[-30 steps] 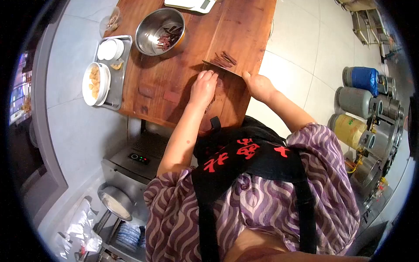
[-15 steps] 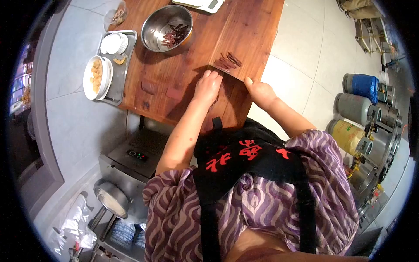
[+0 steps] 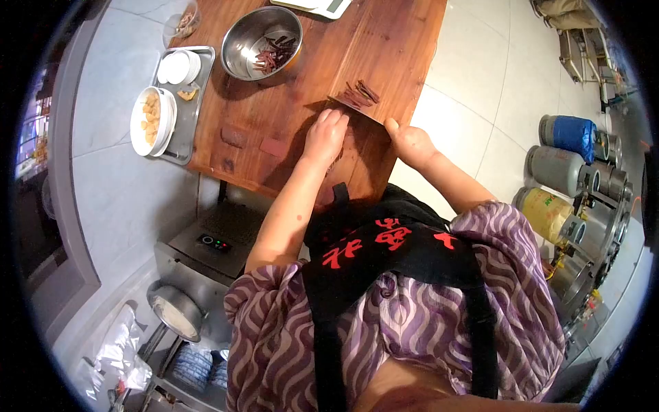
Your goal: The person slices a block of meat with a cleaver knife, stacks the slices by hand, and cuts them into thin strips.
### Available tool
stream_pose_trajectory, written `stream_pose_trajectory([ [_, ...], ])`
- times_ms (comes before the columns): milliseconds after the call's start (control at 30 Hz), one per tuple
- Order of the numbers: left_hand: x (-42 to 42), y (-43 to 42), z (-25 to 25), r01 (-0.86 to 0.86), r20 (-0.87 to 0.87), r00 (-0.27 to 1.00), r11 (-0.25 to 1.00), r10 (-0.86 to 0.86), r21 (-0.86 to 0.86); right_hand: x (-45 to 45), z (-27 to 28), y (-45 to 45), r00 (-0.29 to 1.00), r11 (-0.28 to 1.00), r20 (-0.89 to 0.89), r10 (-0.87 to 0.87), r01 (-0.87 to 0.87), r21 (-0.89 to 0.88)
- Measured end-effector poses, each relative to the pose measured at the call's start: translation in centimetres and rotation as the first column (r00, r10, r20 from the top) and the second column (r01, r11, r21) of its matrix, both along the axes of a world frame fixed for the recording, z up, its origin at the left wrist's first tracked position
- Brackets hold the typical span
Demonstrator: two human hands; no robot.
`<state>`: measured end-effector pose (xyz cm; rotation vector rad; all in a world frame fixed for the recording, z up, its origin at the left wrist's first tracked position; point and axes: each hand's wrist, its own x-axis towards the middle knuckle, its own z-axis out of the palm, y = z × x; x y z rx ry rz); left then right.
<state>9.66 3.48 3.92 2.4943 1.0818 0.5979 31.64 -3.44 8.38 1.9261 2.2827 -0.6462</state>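
My right hand (image 3: 412, 145) is closed around the handle end of a knife (image 3: 358, 110), whose blade stands on the wooden table. Beside the blade, my left hand (image 3: 325, 136) presses down with curled fingers on a dark red piece that it mostly hides. Dark red strips (image 3: 360, 95) lie just beyond the blade. Two flat reddish pieces, one (image 3: 274, 147) nearer my left hand and one (image 3: 233, 136) farther left, rest on the wood. More strips (image 3: 274, 55) are inside a metal bowl (image 3: 237, 42).
The wooden table (image 3: 384, 41) also carries a white scale (image 3: 322, 5). At its left, a metal tray (image 3: 184, 141) holds white dishes and a bowl of yellowish pieces (image 3: 149, 120). Gas cylinders (image 3: 552, 168) stand on the floor at the right.
Compared with a second ago, the table and its objects sit slightly farther right in view. Both hands keep nearly the same place around the knife, which has shifted only slightly.
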Motion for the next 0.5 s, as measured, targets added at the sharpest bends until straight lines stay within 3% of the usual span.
stream_pose_trajectory([
  [67, 0.3, 0.1, -0.3, -0.027, 0.099, 0.995, 0.997, 0.020, 0.067, 0.2, 0.5, 0.2, 1.000, 1.000, 0.007, 0.006, -0.005, -0.012],
  [167, -0.4, 0.1, -0.5, -0.027, -0.193, 0.981, 0.990, 0.000, -0.137, -0.5, 1.7, 0.0, 0.999, 0.998, 0.026, 0.039, -0.037, -0.055],
  [300, 0.0, 0.3, 0.3, -0.024, -0.082, 0.996, 0.995, 0.016, -0.095, -0.5, -0.4, -0.3, 1.000, 0.998, 0.008, 0.028, -0.028, 0.062],
  [467, 0.1, -0.1, -0.2, -0.036, 0.061, 0.998, 0.999, 0.036, 0.005, 0.2, 0.4, 0.3, 1.000, 1.000, -0.014, 0.012, -0.012, -0.016],
  [500, 0.1, 0.1, 0.0, -0.038, -0.023, 0.999, 0.998, 0.036, -0.052, 0.2, 0.8, 0.3, 1.000, 1.000, -0.013, 0.013, -0.014, -0.021],
])
